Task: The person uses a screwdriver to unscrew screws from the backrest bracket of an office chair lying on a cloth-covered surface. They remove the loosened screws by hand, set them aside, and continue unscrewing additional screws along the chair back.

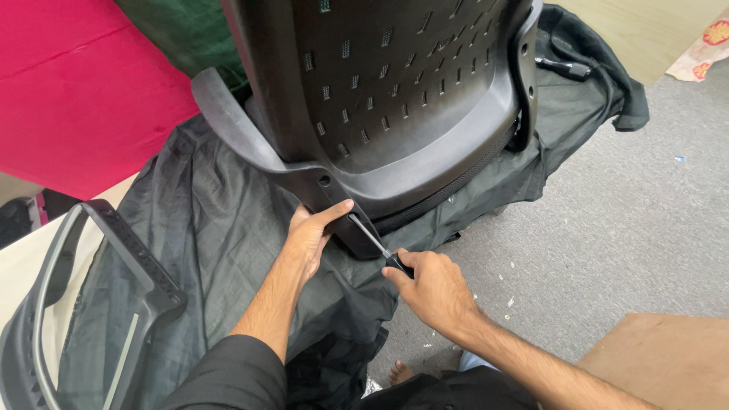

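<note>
Black plastic fills my grip: my left hand (pixel 311 231) clamps the lower edge of the chair back (pixel 395 99), thumb steadying the shaft, while my right hand (pixel 429 285) closes around the screwdriver (pixel 380 247) just below. Dark cloth (pixel 220 228) covers the floor (pixel 630 220) beneath.

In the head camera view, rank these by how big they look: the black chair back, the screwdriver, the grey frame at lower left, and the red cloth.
1. Black chair back
2. Red cloth and grey frame: look alike, and the frame lies nearer the camera
3. Screwdriver
</note>
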